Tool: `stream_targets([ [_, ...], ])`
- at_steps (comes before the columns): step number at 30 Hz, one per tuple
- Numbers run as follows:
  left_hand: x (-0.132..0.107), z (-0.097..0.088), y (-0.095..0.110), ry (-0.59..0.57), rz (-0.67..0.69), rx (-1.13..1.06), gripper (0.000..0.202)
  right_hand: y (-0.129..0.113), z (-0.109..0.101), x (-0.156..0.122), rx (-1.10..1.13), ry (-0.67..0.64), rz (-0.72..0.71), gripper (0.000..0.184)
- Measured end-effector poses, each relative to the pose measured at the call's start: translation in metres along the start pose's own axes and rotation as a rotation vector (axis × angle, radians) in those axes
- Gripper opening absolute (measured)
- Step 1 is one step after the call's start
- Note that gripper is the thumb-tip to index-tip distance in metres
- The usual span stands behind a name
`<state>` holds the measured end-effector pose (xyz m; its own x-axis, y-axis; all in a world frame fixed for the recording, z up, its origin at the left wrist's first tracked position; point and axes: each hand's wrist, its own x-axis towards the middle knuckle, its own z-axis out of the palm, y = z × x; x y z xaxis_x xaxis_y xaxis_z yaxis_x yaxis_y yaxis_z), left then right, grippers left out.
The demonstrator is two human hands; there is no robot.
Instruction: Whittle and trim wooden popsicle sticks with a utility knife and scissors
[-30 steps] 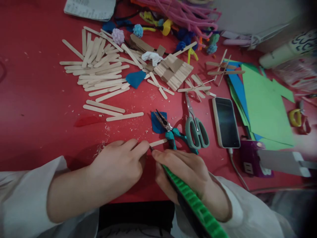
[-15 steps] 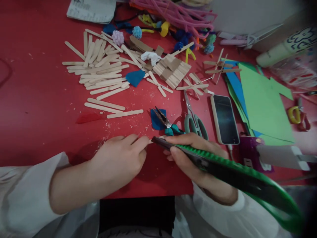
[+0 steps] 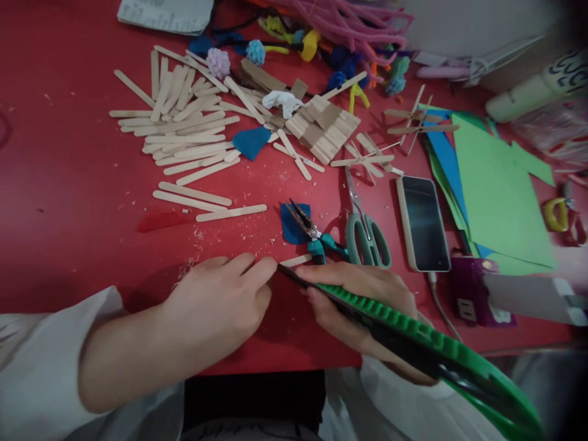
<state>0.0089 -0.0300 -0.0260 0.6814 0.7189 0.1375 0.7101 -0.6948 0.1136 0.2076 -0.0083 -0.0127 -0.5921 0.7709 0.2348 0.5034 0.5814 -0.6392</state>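
Observation:
At the table's front edge my left hand is closed, its fingertips pinching a wooden craft stick whose far end shows to the right of the fingers. My right hand is wrapped round a green and black utility knife. The knife's dark tip lies against the stick, close beside my left fingertips. Beyond the hands, teal-handled pliers rest partly on a blue scrap. Green-handled scissors lie right of the pliers. Three loose craft sticks are above my left hand.
A heap of craft sticks spreads over the red table, near a taped stick panel. Pink pipe cleaners lie at the back. To the right are a phone, green paper and a purple box.
The knife has tilted and slid slightly down and left, its tip now near my left fingertips. More of the stick shows above it. The view has shifted a little.

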Motion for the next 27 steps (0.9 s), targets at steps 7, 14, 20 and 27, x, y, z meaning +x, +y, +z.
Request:
stream_targets([
  [7, -0.0005, 0.0004, 0.0002, 0.0, -0.007, 0.007, 0.027, -0.0017, 0.0008, -0.0006, 0.013, 0.02, -0.016, 0.017],
  [14, 0.001, 0.0009, -0.0002, 0.01, 0.0, -0.01, 0.028, -0.0013, 0.0017, -0.0007, 0.018, 0.02, 0.003, 0.02],
  [20, 0.0009, 0.0001, -0.0005, 0.004, -0.002, -0.003, 0.029, -0.0019, -0.0027, 0.004, 0.025, -0.026, -0.048, 0.02],
  [27, -0.0004, 0.0006, 0.0007, 0.003, -0.014, -0.011, 0.028, -0.0022, -0.003, 0.0043, 0.014, -0.03, -0.053, 0.02],
])
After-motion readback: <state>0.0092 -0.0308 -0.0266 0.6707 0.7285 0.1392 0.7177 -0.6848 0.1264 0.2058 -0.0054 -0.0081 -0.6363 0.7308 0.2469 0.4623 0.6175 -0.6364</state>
